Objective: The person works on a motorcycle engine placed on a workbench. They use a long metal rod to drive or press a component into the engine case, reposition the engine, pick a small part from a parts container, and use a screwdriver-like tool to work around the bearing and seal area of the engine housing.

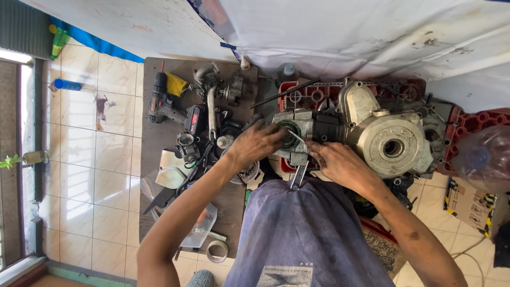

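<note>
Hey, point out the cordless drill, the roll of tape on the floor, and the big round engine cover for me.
cordless drill (159, 103): head view, on its dark body.
roll of tape (217, 251): head view, on its ring's rim.
round engine cover (382, 139): head view, on its metal face beside the centre hole.

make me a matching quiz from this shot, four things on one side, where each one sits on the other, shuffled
Things:
1. cordless drill
2. roll of tape
3. blue cylinder
4. left hand

Places:
A. on the tiled floor near the left edge, off the board
B. on the green-ringed end of the engine casing
C. far part of the wooden board, beside a yellow item
D. near corner of the board, close to the person's body

Pairs: 1-C, 2-D, 3-A, 4-B
</note>
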